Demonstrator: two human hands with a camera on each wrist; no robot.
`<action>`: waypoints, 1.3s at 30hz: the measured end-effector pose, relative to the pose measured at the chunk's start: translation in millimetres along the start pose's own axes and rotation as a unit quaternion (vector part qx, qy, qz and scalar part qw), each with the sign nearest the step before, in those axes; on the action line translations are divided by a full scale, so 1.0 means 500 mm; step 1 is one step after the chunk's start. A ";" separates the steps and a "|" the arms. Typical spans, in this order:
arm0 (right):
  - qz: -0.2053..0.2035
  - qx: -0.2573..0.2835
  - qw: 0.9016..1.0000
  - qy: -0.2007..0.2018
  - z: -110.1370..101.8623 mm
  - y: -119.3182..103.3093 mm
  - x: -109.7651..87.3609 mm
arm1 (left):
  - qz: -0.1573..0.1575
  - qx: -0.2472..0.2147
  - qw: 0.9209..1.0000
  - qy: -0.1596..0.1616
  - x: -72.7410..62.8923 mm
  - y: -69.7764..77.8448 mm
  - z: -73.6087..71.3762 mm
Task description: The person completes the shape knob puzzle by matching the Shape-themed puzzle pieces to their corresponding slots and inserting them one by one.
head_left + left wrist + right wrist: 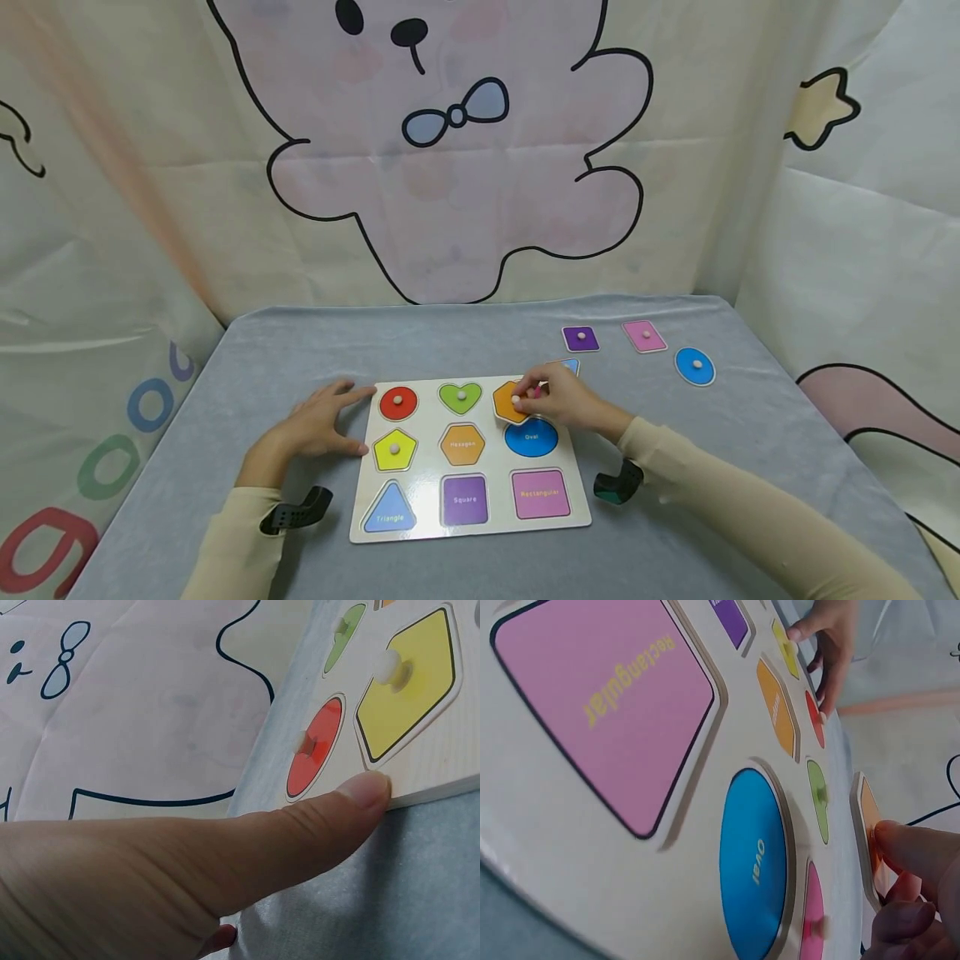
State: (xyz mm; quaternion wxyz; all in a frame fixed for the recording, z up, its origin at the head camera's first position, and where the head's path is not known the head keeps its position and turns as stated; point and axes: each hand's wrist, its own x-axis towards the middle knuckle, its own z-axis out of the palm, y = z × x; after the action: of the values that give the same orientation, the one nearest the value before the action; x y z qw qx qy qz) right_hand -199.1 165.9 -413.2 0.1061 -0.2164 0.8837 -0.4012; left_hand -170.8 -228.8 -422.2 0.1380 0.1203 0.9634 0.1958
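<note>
My right hand (566,402) pinches the knob of an orange hexagon piece (507,398). This piece is raised above the upper right of a white shape puzzle board (427,479). Below it, a pink piece (813,904) with a knob sits in the board, as the right wrist view shows. My left hand (313,427) touches the board's left side, thumb on the edge by the yellow pentagon (416,682) and a finger at the corner near the red circle (319,754). A green heart (460,398) is also seated. Hexagon, oval (531,437), triangle, square and rectangle recesses show printed labels.
Behind the board lie a purple square piece (581,338), a pink rectangle piece (645,336) and a blue oval piece (695,367). A light-blue piece (572,365) is mostly hidden behind my right hand. A grey cloth covers the table (337,337).
</note>
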 end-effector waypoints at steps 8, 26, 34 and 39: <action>-0.015 0.026 0.999 -0.012 0.024 -0.018 0.003 | 0.002 0.004 1.000 -0.003 -0.001 -0.001 -0.003; -0.041 0.042 0.998 -0.035 0.072 -0.052 0.014 | 0.007 0.000 1.000 -0.003 0.001 -0.004 -0.001; -0.051 0.057 0.995 -0.056 0.102 -0.060 0.021 | 0.006 -0.001 1.000 -0.005 0.001 0.000 -0.005; -0.033 0.072 0.995 -0.059 0.115 -0.064 0.022 | 0.004 0.004 1.000 -0.005 0.004 0.001 -0.005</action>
State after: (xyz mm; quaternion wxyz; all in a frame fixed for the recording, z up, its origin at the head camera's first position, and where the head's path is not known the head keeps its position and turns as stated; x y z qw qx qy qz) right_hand -178.9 104.0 -427.0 0.1603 -0.2609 0.8369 -0.4538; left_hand -173.4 -228.4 -420.3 0.1416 0.1256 0.9629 0.1923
